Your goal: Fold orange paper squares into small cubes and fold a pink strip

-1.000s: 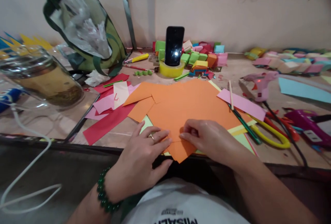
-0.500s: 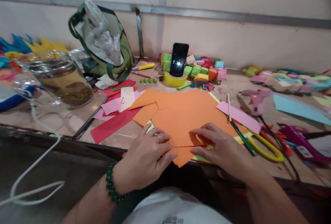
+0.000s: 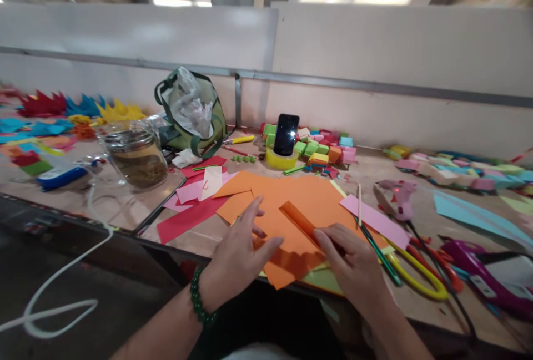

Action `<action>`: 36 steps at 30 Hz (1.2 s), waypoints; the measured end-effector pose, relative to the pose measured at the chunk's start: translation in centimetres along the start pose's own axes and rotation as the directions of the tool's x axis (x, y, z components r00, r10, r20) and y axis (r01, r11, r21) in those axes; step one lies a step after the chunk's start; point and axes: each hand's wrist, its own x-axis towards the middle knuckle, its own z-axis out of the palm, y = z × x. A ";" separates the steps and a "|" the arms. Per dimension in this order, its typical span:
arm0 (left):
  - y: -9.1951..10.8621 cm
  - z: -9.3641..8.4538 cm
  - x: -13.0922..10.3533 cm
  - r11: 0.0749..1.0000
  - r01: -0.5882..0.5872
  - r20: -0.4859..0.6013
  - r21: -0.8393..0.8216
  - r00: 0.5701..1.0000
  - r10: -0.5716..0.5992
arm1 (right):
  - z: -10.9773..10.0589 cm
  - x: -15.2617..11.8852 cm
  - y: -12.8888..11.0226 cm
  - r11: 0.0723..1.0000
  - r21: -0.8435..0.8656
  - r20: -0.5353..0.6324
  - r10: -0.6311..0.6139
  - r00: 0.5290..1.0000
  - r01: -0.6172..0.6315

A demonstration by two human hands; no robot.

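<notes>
Orange paper sheets lie in a pile at the table's front edge, with a pale green sheet partly under them. My right hand pinches the lower end of a narrow folded orange strip, which is held at a slant over the pile. My left hand, with a green bead bracelet at the wrist, hovers over the left part of the pile, its fingers apart and holding nothing. Red strips and pink paper pieces lie left of the orange pile.
A phone stands in a yellow tape roll before folded paper blocks. Right are yellow-handled scissors, a pink glue gun and a purple one. A glass jar and green bag stand left.
My right hand has lifted the folded orange strip off the pile. My left hand has come off the paper and its fingers have spread. The view has tilted up, showing windows.
</notes>
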 end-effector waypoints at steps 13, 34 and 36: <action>2.7 1.8 0.4 0.881 0.073 0.085 -0.468 0.996 -0.037 | 1.2 -1.1 -2.7 0.958 0.276 -0.038 0.092 0.995 -0.078; 2.0 0.1 0.8 0.835 0.205 0.170 -0.511 0.976 -0.136 | 0.6 1.0 -2.2 0.904 0.407 0.021 0.131 0.991 -0.128; 1.5 0.2 0.5 0.935 0.146 0.113 -0.323 0.987 -0.115 | 0.5 1.3 -1.5 0.955 0.294 0.012 0.031 0.999 -0.033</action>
